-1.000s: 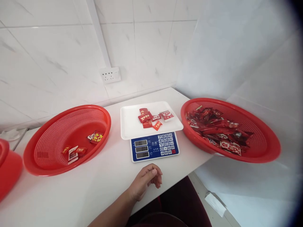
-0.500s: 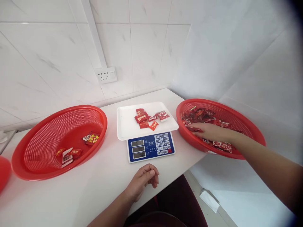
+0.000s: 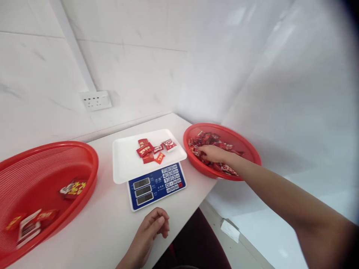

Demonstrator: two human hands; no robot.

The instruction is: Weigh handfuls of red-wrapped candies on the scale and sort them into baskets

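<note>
My right hand (image 3: 211, 153) reaches into the right red basket (image 3: 193, 164). Its fingers are bent and closed among red snack packets (image 3: 221, 144); the fingertips are hidden, so what they grip is unclear. My left hand (image 3: 155, 224) rests near the table edge in front of the scale (image 3: 157, 183), fingers loosely curled, thumb apart, holding nothing. On the scale's white tray (image 3: 126, 160) lie several small red packets (image 3: 147, 150), some overlapping. One red-and-white packet (image 3: 169, 144) sits toward the tray's right side.
A larger red basket (image 3: 89, 164) stands at the left with a few packets in it, one with yellow lettering (image 3: 77, 188) and one white-edged (image 3: 29, 228). A wall socket (image 3: 95, 100) is behind the white table (image 3: 103, 220). A white object (image 3: 230, 231) lies on the floor.
The view has turned to the right, so the scale and baskets appear further left. My right hand stays in the right basket, its fingers now bent further down. The packets on the tray look unchanged.
</note>
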